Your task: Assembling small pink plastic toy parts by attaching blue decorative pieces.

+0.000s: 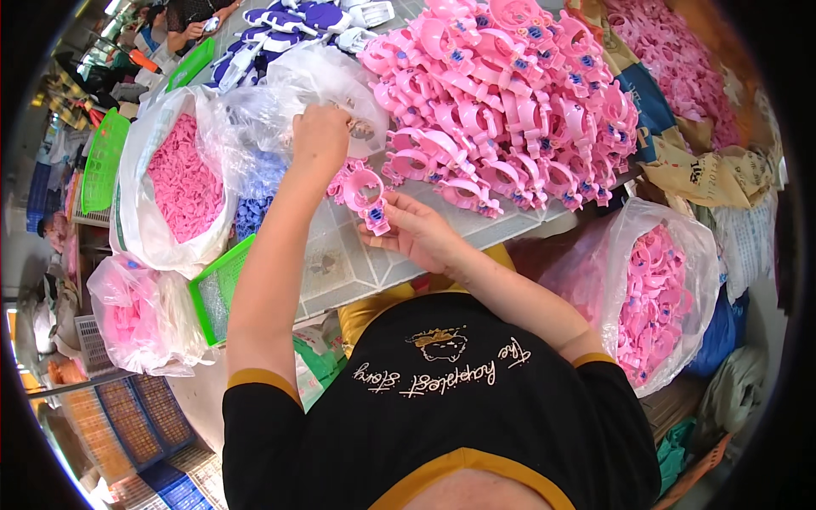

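Close to the table's front edge, my right hand (418, 228) grips a pink plastic ring-shaped piece (365, 190) with a dark blue detail at its lower end. Thumb and fingers pinch it by that end. Beyond it, my left hand (321, 140) is closed, knuckles up, at the mouth of a clear plastic bag (327, 72) with small pieces inside. Its fingertips are hidden, so what they hold cannot be made out. A large heap of similar pink pieces (510, 102) lies right of my hands on the grey table (340, 272).
Left of my arm stand a white sack of small pink parts (183, 178), blue parts (255, 200) and a green-rimmed basket (223, 280). Purple-and-white pieces (289, 21) lie at the back. An open bag of pink pieces (654, 306) stands at right. Another person's hand (191, 32) shows far left.
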The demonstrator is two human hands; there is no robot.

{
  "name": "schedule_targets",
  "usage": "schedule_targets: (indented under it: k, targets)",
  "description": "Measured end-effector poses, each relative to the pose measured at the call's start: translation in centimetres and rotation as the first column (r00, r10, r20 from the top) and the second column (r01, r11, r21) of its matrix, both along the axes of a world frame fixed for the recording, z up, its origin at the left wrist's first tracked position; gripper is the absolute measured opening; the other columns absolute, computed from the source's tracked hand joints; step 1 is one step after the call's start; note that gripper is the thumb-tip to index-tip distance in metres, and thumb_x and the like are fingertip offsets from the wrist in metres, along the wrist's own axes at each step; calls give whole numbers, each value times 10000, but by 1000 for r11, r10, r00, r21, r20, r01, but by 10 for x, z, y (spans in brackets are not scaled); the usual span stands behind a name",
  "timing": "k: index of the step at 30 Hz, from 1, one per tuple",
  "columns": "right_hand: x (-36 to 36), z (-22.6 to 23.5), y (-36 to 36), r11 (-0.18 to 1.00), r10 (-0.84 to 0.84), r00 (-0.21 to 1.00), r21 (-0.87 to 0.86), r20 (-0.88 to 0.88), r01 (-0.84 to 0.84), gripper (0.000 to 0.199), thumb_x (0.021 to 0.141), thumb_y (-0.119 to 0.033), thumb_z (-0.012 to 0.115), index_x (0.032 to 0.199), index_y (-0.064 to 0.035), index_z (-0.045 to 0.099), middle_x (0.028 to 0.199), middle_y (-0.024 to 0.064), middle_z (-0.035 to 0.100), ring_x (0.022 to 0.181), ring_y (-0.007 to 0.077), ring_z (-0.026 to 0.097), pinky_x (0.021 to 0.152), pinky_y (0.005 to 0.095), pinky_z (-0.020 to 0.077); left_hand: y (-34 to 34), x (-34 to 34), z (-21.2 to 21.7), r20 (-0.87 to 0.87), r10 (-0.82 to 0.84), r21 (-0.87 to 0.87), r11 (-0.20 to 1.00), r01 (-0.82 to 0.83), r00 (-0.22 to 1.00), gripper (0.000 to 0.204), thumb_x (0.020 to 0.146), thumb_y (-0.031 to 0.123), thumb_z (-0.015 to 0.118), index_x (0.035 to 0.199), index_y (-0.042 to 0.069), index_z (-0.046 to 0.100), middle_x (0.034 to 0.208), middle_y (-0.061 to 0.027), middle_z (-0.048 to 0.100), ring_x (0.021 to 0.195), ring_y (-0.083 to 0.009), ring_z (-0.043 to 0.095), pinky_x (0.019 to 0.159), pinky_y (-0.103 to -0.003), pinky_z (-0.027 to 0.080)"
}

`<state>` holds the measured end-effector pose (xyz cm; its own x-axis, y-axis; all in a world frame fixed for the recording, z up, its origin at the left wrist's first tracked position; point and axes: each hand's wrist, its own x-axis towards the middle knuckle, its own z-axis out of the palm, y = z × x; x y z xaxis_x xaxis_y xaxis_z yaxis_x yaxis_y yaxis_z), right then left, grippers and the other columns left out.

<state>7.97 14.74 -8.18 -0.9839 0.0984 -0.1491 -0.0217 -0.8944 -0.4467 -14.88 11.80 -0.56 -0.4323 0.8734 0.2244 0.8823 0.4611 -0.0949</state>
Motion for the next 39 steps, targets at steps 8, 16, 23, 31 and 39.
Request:
schedule_targets:
  k: [8,16,23,31,39]
  targets:
    - [3,-1,-4,1000,14,1000,25,16,-15,369,1079,-199,540,1409,-47,471,1340,109,605,1222,274,632,1104,481,502,14,-14,-22,89,24,27,999,-27,996,189,878,162,627,961,71,771,951,-139,758,908,-381,719,825,-495,542]
    - [3,5,1,997,-4,1000,-77,19,5,373,1078,-225,550,1393,-33,497,1312,114,617,1174,284,652,1086,484,514,-67,60,42,512,-218,517,850,-96,831,176,879,90,725,1042,42,771,884,-127,755,814,-237,738,766,-332,568]
    - [6,4,3,996,67,998,-63,12,-67,391,1092,-275,524,1401,-35,515,1314,106,620,1155,278,664,1077,433,526,-112,102,25,642,-285,469,881,-70,712,150,873,3,761,1023,4,755,961,-78,759,839,-142,693,778,-271,543]
    - [8,3,2,993,108,994,-40,-19,-109,400,1095,-315,517,1385,-40,534,1277,95,634,1099,257,683,1039,414,550,-106,94,23,480,-424,473,862,180,768,166,821,-7,766,983,23,754,922,-106,740,855,-250,698,753,-332,542]
    - [9,3,3,988,150,989,-23,-4,-150,397,1100,-321,503,1385,-47,537,1219,84,653,1036,223,691,995,409,566,-107,89,18,492,-450,455,863,221,745,153,829,-22,738,973,27,755,922,-105,735,869,-260,703,747,-343,554]
